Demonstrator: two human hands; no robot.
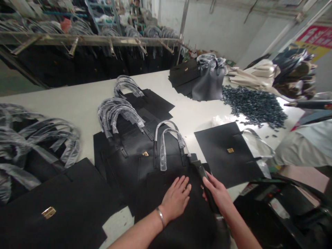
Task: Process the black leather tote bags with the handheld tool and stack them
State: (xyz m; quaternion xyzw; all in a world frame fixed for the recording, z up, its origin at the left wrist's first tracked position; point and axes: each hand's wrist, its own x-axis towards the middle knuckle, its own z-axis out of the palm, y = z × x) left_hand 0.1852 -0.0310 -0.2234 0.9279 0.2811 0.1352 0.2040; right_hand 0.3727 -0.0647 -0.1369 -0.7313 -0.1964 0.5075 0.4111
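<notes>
My left hand (176,197) lies flat on a black bag panel (166,185), fingers stretched out. A silver bracelet (160,217) circles that wrist. My right hand (216,190) is closed around a long black hand tool (199,170) whose exact kind I cannot make out. The tool's upper end is beside the foot of a plastic-wrapped handle (163,152) at the panel's top edge. Just beyond are more black bag panels (124,166), one with a gold clasp (145,154), and a bundle of wrapped handles (120,112).
The white table (85,88) carries a black panel with a gold clasp (230,150) at right and a heap of small dark pieces (255,105) behind it. More wrapped handles (38,138) and panels lie left. A rack (90,39) of bags stands behind; a person's sleeve (306,143) shows at right.
</notes>
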